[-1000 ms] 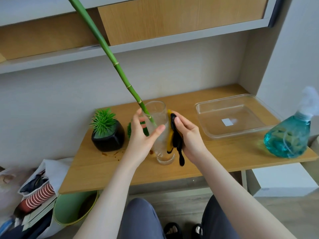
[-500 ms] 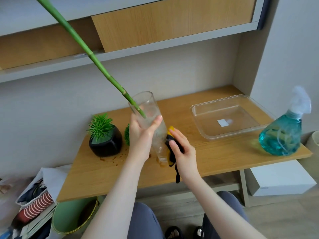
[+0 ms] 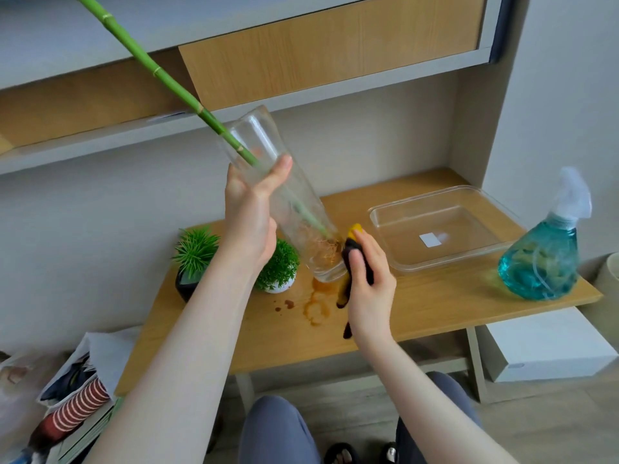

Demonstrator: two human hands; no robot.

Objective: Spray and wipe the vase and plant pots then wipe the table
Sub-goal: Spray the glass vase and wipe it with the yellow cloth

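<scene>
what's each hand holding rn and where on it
Left hand grips the tilted glass vase around its upper half. Right hand holds the black and yellow cloth against the vase's base.

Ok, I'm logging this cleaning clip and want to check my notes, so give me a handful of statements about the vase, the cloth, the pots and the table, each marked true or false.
1. The left hand holds the glass vase tilted, off the table. True.
2. The vase is empty. False: a green bamboo stalk with roots at its foot stands in it.
3. The right hand holds a black and yellow cloth against the vase's base. True.
4. The spray bottle is in the right hand. False: it stands on the table's right end.
5. The tabletop is spotless. False: brown stains show under the vase.
6. Two small plant pots stand at the table's left. True.
</scene>
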